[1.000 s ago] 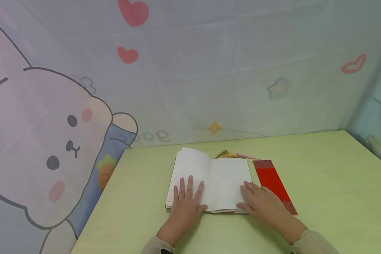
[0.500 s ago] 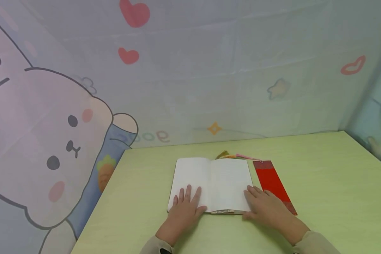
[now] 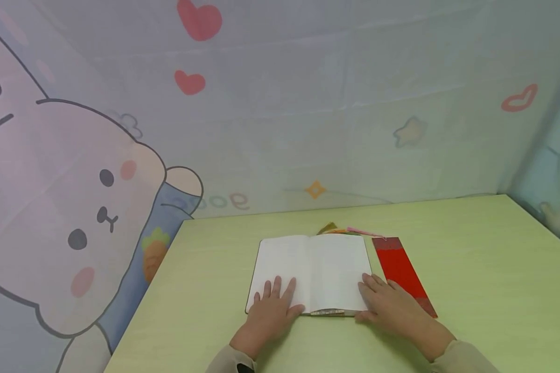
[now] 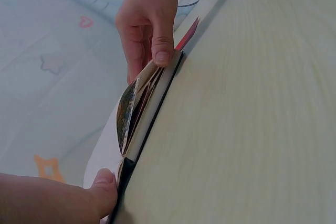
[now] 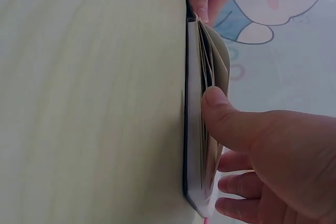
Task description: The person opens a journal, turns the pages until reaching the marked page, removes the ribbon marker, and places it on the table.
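A notebook [image 3: 338, 274] lies spread on the table, its blank white pages facing up. My left hand [image 3: 269, 316] rests on the lower left page with fingers extended, the thumb by the bottom edge near the middle. My right hand [image 3: 392, 305] touches the lower right corner; its relaxed fingers lie on the page edge and its thumb is at the bottom edge. Beneath the right-hand page, several flat pieces are tucked in, one patterned card [image 4: 126, 114] among them. A red bookmark [image 3: 403, 272] lies just right of the notebook, partly behind the right hand.
An olive tassel [image 3: 327, 227] and a pink cord [image 3: 361, 231] stick out past the notebook's top edge. The pale green table [image 3: 205, 280] meets a printed cloth backdrop [image 3: 280, 129] at its back and left sides.
The raised left pages have come down flat. My left hand has slid slightly toward me, and the right thumb has moved off the page to the bottom edge.
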### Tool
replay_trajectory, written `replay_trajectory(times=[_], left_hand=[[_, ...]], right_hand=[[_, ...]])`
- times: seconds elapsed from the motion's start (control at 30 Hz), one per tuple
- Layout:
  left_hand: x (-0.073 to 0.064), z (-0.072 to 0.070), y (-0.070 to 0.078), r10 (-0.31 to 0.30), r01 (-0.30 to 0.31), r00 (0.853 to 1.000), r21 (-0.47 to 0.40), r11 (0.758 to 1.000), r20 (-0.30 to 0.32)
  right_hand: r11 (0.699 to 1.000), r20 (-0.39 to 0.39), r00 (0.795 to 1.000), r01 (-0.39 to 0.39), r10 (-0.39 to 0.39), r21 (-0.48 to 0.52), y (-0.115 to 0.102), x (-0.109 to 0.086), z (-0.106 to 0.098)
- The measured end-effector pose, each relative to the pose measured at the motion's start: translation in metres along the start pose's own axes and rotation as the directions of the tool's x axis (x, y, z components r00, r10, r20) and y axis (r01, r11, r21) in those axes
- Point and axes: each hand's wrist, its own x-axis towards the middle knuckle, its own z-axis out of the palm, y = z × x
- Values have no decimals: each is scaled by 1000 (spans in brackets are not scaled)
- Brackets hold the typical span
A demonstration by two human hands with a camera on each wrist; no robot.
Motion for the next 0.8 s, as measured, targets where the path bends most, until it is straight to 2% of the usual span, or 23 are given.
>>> replay_trajectory(times=[0.33, 0.53, 0.63, 0.8], left_hand=[[1, 4, 0, -5, 5, 1000, 15, 1000, 2], [1, 4, 1, -8, 8, 1000, 25, 1000, -6], [1, 5, 1, -5, 6, 1000, 21, 1000, -10], [0, 3, 3, -5, 5, 1000, 6, 1000, -8]], right_hand=[[999, -25, 999, 30, -31, -34, -1, -1, 0], [983, -117, 986, 97, -116, -158, -1, 0, 1], [968, -217, 962, 114, -163, -223, -1, 1, 1], [962, -414, 883, 126, -220, -242, -5, 1, 1]])
